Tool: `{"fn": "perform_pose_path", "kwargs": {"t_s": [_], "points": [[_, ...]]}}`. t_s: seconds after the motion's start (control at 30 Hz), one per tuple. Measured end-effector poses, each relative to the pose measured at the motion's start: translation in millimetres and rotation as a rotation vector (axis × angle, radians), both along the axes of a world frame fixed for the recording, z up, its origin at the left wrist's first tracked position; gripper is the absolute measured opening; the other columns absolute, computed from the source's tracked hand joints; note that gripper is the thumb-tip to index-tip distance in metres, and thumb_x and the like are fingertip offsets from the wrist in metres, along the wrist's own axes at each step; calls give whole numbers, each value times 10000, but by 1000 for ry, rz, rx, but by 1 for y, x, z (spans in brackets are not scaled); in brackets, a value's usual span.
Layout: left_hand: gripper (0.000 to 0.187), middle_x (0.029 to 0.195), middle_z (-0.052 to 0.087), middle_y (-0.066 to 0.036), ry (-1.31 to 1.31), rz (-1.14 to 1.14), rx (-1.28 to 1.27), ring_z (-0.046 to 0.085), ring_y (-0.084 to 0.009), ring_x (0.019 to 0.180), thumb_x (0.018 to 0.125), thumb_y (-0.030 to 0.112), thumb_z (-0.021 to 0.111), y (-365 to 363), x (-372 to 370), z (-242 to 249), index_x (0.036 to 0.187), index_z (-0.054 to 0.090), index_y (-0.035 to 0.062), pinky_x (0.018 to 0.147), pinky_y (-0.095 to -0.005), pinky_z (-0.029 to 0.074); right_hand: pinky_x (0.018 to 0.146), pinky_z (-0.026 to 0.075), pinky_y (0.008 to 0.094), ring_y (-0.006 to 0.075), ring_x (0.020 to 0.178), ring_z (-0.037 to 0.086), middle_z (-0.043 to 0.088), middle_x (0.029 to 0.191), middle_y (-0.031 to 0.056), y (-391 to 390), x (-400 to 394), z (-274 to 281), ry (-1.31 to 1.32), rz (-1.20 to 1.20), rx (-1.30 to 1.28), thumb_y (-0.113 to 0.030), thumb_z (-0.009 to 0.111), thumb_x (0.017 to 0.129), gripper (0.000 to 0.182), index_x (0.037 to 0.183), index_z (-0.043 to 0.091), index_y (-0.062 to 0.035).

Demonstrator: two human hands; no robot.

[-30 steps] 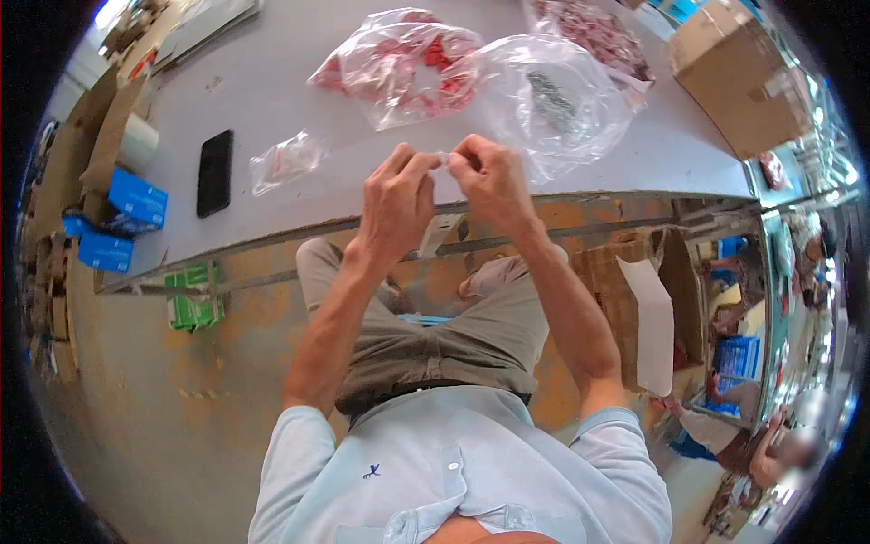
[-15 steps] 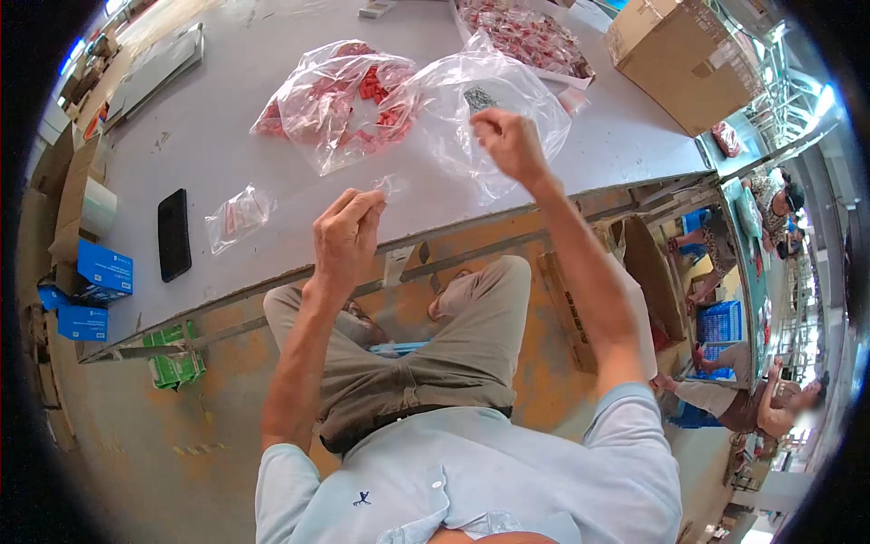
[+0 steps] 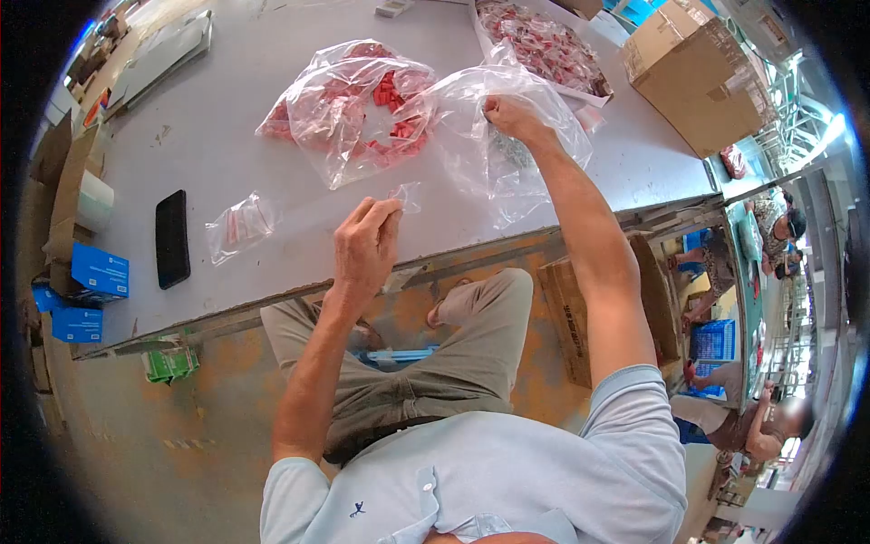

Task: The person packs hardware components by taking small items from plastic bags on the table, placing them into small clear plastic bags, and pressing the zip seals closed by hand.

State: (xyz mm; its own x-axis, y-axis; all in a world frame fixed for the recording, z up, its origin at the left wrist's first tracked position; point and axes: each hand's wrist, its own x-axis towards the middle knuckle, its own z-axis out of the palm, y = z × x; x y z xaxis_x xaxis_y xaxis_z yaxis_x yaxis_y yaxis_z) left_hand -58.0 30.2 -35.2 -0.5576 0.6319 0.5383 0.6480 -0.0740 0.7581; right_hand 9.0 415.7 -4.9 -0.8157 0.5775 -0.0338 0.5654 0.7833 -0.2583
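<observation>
Near the table's front edge, my left hand (image 3: pixel 367 238) pinches a small clear plastic bag (image 3: pixel 408 197). My right hand (image 3: pixel 517 120) reaches into the mouth of a large clear plastic bag (image 3: pixel 471 172) that holds small dark metallic pieces (image 3: pixel 512 150); its fingers are closed, and what they hold, if anything, is too small to name. Just left of it lies another large clear bag (image 3: pixel 340 150) with many small red pieces (image 3: pixel 388 92). A flat clear packet (image 3: pixel 240 227) with reddish contents lies to the left of my left hand.
A black phone (image 3: pixel 172 238) lies at the left, by blue boxes (image 3: pixel 101 272). At the back right are a tray of small red packets (image 3: pixel 539 45) and a cardboard box (image 3: pixel 702 86). An open carton (image 3: pixel 566 317) stands below the table. Other people (image 3: pixel 761 426) are at the far right.
My right hand has moved down into the large bag, whose film now shifts around it. My left hand has moved slightly right with the small bag. The view has shifted slightly.
</observation>
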Motion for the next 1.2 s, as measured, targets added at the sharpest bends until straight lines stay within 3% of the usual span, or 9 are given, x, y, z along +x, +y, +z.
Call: {"fn": "perform_pose_path", "kwargs": {"t_s": [0.07, 0.13, 0.27, 0.33, 0.43, 0.77, 0.97, 1.0, 1.2], "points": [[119, 840, 634, -99, -3, 0, -2, 573, -181, 655, 961, 29, 681, 0, 0, 2, 1067, 713, -15, 614, -306, 479, 872, 517, 459, 367, 982, 687, 744, 1030, 178, 5, 7, -7, 37, 37, 37, -178, 547, 844, 276, 1041, 718, -87], [120, 841, 635, -98, -1, 0, -4, 575, -181, 657, 959, 30, 684, 1, 0, 0, 1067, 713, -15, 614, -307, 479, 797, 525, 384, 195, 836, 674, 707, 888, 83, 7, 13, -14, 233, 18, -7, -230, 613, 900, 227, 1047, 711, -89], [110, 843, 634, -97, -5, 4, 0, 574, -178, 657, 957, 27, 687, 0, 0, -1, 1058, 714, -11, 617, -305, 482, 774, 541, 391, 259, 800, 686, 741, 908, 120, -8, 30, -1, 297, -21, -106, -179, 593, 855, 228, 1005, 725, -70], [107, 844, 633, -97, -9, 6, -1, 574, -177, 656, 958, 27, 687, -1, -1, -1, 1054, 713, -9, 618, -305, 483, 695, 541, 308, 163, 741, 665, 731, 877, 65, -13, 38, 2, 535, -98, -534, -140, 658, 880, 179, 1012, 725, -39], [106, 847, 635, -99, -26, 3, 25, 578, -182, 655, 959, 28, 687, 0, 0, -4, 1055, 712, -6, 623, -309, 488, 648, 526, 258, 111, 757, 660, 724, 890, 40, -27, 47, 14, 675, -149, -752, -82, 723, 885, 160, 1027, 711, -9], [84, 862, 640, -124, 34, 6, 15, 612, -249, 675, 961, 33, 675, 3, -1, -1, 1035, 697, -2, 636, -349, 503, 709, 497, 227, 104, 816, 670, 772, 977, 59, -147, 49, 47, 885, -152, -1090, -91, 775, 915, 220, 1117, 693, -59], [66, 878, 636, -159, 107, -46, -49, 650, -330, 731, 961, 25, 659, -1, -3, 15, 1013, 688, -4, 657, -405, 524, 781, 497, 222, 97, 899, 675, 765, 1002, 69, -230, 28, 31, 1052, 65, -1120, -60, 752, 941, 201, 1133, 691, -62], [66, 882, 638, -162, 108, -49, -67, 660, -332, 744, 957, 19, 659, -2, -2, 20, 1012, 688, -4, 661, -412, 531, 925, 560, 290, 167, 997, 714, 743, 1047, 94, -234, 26, 28, 1049, 69, -1128, 4, 740, 940, 194, 1124, 681, -3], [99, 896, 663, -159, 180, -38, -65, 685, -332, 778, 923, -4, 687, -6, -6, 31, 1019, 712, -7, 686, -424, 563, 870, 561, 280, 153, 968, 709, 743, 1031, 83, -246, 22, 16, 1040, 108, -999, -9, 745, 943, 198, 1129, 680, -2]]}}
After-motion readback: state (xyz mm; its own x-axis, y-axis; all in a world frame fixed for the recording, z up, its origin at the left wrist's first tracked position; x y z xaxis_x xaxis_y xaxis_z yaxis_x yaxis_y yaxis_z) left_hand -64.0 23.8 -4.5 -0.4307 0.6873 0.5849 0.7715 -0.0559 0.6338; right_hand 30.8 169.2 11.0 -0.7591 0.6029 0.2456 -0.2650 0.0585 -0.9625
